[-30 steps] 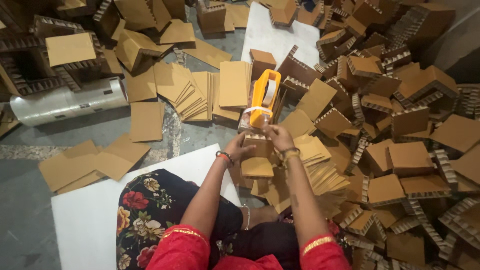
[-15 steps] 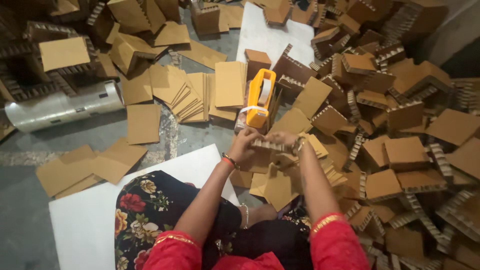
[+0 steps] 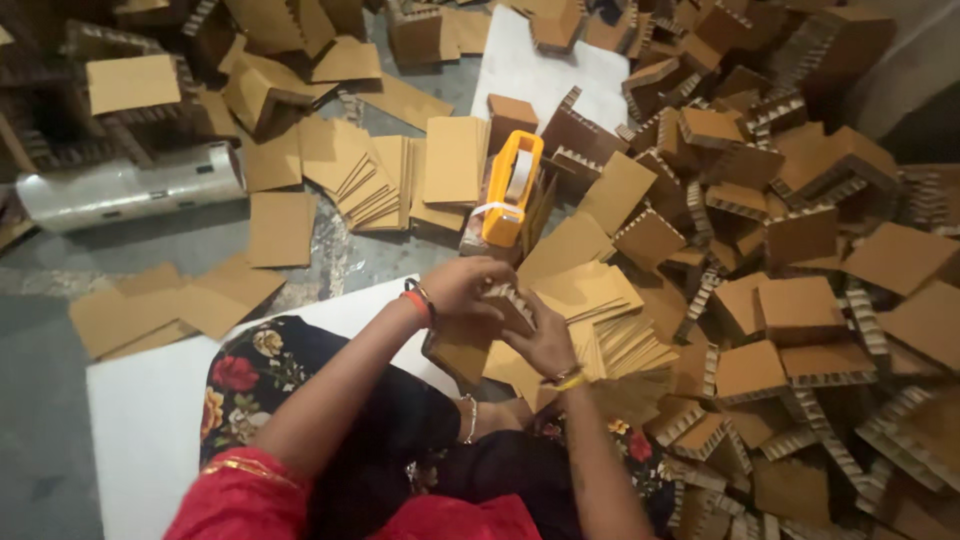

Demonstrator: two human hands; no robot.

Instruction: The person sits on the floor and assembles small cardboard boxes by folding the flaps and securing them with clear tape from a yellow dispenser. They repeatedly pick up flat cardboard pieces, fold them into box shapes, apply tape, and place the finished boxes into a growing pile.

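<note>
I see both hands closed on one cardboard piece [image 3: 505,305], a small brown block with a corrugated edge, held just above my lap. My left hand [image 3: 462,286] grips it from the top, fingers curled over the near edge; my right hand [image 3: 545,338] holds it from below and the right side. The two hands are touching or nearly so across the piece.

Just beyond the piece stands a yellow tape dispenser [image 3: 512,188], upright on a small stack. Left of the dispenser lie fanned flat cardboard sheets [image 3: 375,180] on the floor [image 3: 150,250]. Farther left of the dispenser sits a long silver machine [image 3: 130,188]. Right of the dispenser a big pile of folded boxes [image 3: 790,230] spreads out, many with corrugated edges showing. Loose flat sheets also lie just right of the piece, under my right wrist.

I sit on a white sheet [image 3: 150,420], which lies near-left of the dispenser. A second white sheet [image 3: 545,70] lies beyond the dispenser. I wear bangles on both wrists.
</note>
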